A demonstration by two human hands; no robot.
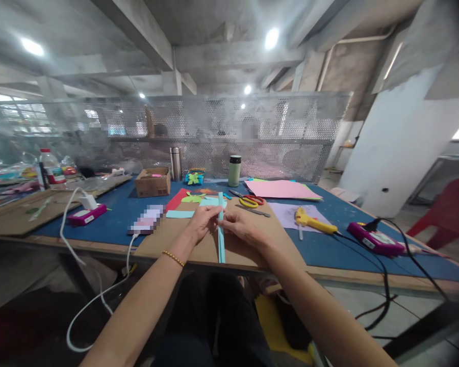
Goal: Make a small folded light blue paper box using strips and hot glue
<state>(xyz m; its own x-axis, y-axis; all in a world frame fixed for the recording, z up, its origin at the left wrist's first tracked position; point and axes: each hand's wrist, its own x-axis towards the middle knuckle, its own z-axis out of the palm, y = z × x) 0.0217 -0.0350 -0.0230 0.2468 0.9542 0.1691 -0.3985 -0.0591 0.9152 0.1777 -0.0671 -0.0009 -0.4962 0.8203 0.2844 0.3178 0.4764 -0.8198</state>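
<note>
The left hand point(203, 223) and right hand point(240, 225) both pinch a light blue paper strip point(221, 245), which runs between them over the cardboard point(262, 251) on the desk point(329, 256). Beyond the right hand lie scissors point(254, 202); farther right is a yellow glue gun point(316, 223). A flat blue piece point(179, 214) lies just left of the left hand.

Lamps point(272, 38) glare at ten and one o'clock; shadow pools beneath the desk point(117, 205) at six. Edges stretch; pixelation masks the phone point(147, 219) at eight.
</note>
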